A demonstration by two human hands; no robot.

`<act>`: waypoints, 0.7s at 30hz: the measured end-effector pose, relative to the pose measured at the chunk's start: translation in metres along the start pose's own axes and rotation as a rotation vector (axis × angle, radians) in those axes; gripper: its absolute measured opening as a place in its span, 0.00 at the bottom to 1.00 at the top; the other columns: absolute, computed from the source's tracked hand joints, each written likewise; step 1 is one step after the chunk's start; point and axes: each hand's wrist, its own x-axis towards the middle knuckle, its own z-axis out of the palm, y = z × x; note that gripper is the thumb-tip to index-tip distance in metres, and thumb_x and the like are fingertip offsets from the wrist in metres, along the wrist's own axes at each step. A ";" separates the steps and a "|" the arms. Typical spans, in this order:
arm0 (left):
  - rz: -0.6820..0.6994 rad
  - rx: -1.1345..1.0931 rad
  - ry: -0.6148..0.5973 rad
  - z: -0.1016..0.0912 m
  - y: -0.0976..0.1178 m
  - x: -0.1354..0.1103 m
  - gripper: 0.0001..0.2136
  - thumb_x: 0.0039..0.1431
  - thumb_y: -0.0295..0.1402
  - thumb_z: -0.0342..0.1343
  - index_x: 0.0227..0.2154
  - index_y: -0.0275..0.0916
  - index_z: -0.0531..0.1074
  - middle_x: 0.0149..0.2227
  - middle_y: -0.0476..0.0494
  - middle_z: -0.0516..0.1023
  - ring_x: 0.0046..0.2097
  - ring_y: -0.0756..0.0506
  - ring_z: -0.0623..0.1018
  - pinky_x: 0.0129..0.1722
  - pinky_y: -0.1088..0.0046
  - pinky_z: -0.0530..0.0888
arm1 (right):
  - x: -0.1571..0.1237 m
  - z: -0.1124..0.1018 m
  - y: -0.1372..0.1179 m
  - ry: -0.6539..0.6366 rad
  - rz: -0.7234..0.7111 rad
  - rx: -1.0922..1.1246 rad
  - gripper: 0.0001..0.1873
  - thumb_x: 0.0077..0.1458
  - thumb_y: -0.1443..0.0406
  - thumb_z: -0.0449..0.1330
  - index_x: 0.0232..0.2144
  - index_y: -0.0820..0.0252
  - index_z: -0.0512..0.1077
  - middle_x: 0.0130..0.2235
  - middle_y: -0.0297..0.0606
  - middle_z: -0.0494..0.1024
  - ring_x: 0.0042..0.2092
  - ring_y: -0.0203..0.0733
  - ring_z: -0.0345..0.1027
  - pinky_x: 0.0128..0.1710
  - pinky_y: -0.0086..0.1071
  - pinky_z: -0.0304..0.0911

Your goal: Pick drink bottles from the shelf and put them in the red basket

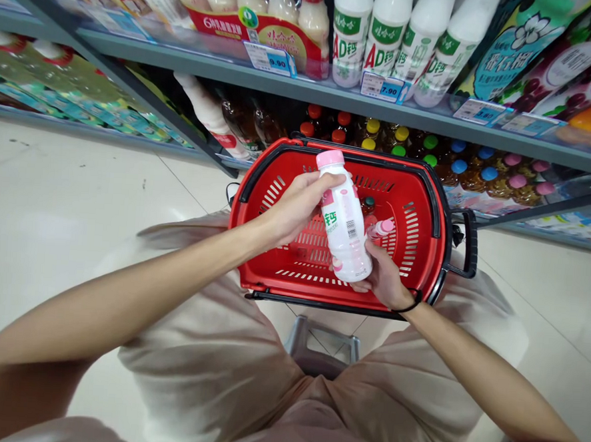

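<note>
Shirt (pixel 307 438) at bottom, we grip a white bottle (pixel 344 227) slanting down-right mid-frame, left hand (pixel 295 207) near its cap (pixel 330 159), right hand (pixel 386 274) lower.

The bottle (pixel 344 217) between the fingers (pixel 332 180) is white with a pink cap (pixel 330 158), green lettering (pixel 330 219) and a black-and-white striped barcode (pixel 351 229). Below the fingers, the basket (pixel 272 274) is red with slot rows (pixel 409 241) and black edging (pixel 432 196). Beyond them the shelf (pixel 328 97) is grey-blue; behind them, the trousers (pixel 201 362) are plain beige.
</note>
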 end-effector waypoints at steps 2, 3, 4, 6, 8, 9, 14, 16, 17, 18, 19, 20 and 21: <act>-0.012 -0.004 0.010 0.000 0.000 0.000 0.16 0.59 0.43 0.65 0.41 0.34 0.78 0.41 0.37 0.83 0.41 0.42 0.81 0.48 0.64 0.76 | 0.000 -0.001 0.001 0.000 -0.008 -0.005 0.29 0.58 0.39 0.63 0.34 0.59 0.69 0.20 0.28 0.65 0.18 0.31 0.45 0.17 0.27 0.44; -0.014 -0.008 0.015 0.000 0.000 0.000 0.16 0.59 0.43 0.65 0.40 0.34 0.78 0.41 0.38 0.84 0.40 0.42 0.81 0.48 0.64 0.77 | 0.000 -0.001 0.002 0.004 -0.011 -0.008 0.28 0.58 0.40 0.63 0.34 0.59 0.68 0.20 0.28 0.66 0.18 0.31 0.46 0.17 0.27 0.44; -0.014 -0.013 0.019 0.001 0.000 0.000 0.16 0.59 0.43 0.64 0.41 0.34 0.77 0.41 0.38 0.84 0.41 0.42 0.81 0.48 0.64 0.77 | -0.001 -0.001 0.001 0.009 -0.013 -0.010 0.27 0.58 0.41 0.64 0.34 0.58 0.67 0.21 0.28 0.66 0.19 0.31 0.46 0.17 0.27 0.44; -0.004 -0.025 0.023 0.001 0.000 0.000 0.15 0.59 0.42 0.64 0.41 0.34 0.77 0.41 0.38 0.84 0.41 0.42 0.81 0.48 0.64 0.77 | -0.001 -0.001 0.000 0.019 -0.019 -0.015 0.26 0.58 0.42 0.65 0.34 0.57 0.66 0.22 0.28 0.67 0.19 0.31 0.47 0.17 0.28 0.45; 0.001 -0.031 0.022 0.001 0.000 0.001 0.15 0.59 0.41 0.64 0.42 0.34 0.77 0.40 0.39 0.83 0.42 0.42 0.81 0.49 0.64 0.77 | -0.001 -0.001 -0.001 0.024 -0.027 -0.018 0.26 0.58 0.43 0.65 0.34 0.57 0.65 0.23 0.28 0.67 0.19 0.31 0.48 0.17 0.28 0.46; 0.001 -0.030 0.019 0.001 0.000 0.001 0.15 0.59 0.41 0.63 0.42 0.34 0.77 0.40 0.39 0.83 0.42 0.42 0.81 0.49 0.63 0.77 | -0.001 0.000 -0.001 0.026 -0.030 -0.019 0.26 0.58 0.43 0.66 0.34 0.57 0.65 0.23 0.28 0.67 0.19 0.31 0.48 0.17 0.28 0.46; 0.018 0.004 0.023 -0.001 -0.002 0.003 0.15 0.58 0.42 0.64 0.40 0.34 0.77 0.39 0.38 0.83 0.44 0.41 0.81 0.50 0.63 0.76 | -0.001 0.000 0.000 0.029 -0.038 -0.014 0.26 0.57 0.44 0.67 0.34 0.57 0.65 0.24 0.28 0.68 0.19 0.30 0.49 0.17 0.28 0.46; 0.021 0.011 0.028 -0.001 -0.002 0.004 0.15 0.58 0.42 0.64 0.40 0.34 0.77 0.39 0.39 0.83 0.43 0.42 0.81 0.49 0.64 0.75 | -0.001 -0.001 0.001 0.023 -0.044 -0.012 0.26 0.57 0.44 0.67 0.34 0.57 0.65 0.25 0.28 0.69 0.19 0.30 0.49 0.17 0.27 0.46; 0.019 0.010 0.028 -0.001 -0.002 0.004 0.16 0.58 0.42 0.64 0.41 0.33 0.77 0.39 0.39 0.83 0.42 0.42 0.81 0.49 0.64 0.75 | 0.000 -0.001 0.001 0.020 -0.047 -0.011 0.25 0.57 0.44 0.67 0.35 0.57 0.65 0.25 0.28 0.69 0.19 0.30 0.49 0.17 0.27 0.46; 0.017 0.008 0.028 0.000 -0.002 0.004 0.16 0.57 0.42 0.65 0.41 0.33 0.78 0.39 0.39 0.83 0.42 0.42 0.81 0.49 0.64 0.75 | 0.000 -0.001 0.002 0.017 -0.047 -0.010 0.25 0.57 0.44 0.67 0.35 0.58 0.65 0.25 0.28 0.68 0.19 0.30 0.49 0.17 0.27 0.46; 0.017 0.005 0.027 0.000 -0.002 0.004 0.17 0.57 0.42 0.66 0.42 0.33 0.78 0.39 0.39 0.83 0.42 0.43 0.81 0.48 0.65 0.75 | 0.000 -0.001 0.002 0.014 -0.048 -0.011 0.25 0.57 0.45 0.67 0.35 0.58 0.65 0.25 0.28 0.68 0.19 0.30 0.49 0.17 0.27 0.46; 0.018 0.002 0.026 0.000 -0.002 0.004 0.17 0.56 0.42 0.66 0.42 0.33 0.78 0.39 0.39 0.83 0.41 0.43 0.81 0.47 0.65 0.75 | 0.000 0.000 0.002 0.010 -0.050 -0.011 0.25 0.57 0.45 0.67 0.36 0.58 0.65 0.25 0.28 0.68 0.19 0.30 0.49 0.17 0.27 0.46; 0.018 0.000 0.024 0.000 -0.002 0.003 0.18 0.56 0.42 0.66 0.42 0.33 0.78 0.39 0.39 0.83 0.41 0.43 0.81 0.47 0.66 0.75 | 0.000 0.000 0.002 0.005 -0.053 -0.012 0.25 0.57 0.45 0.67 0.35 0.58 0.65 0.24 0.28 0.68 0.19 0.30 0.49 0.17 0.27 0.46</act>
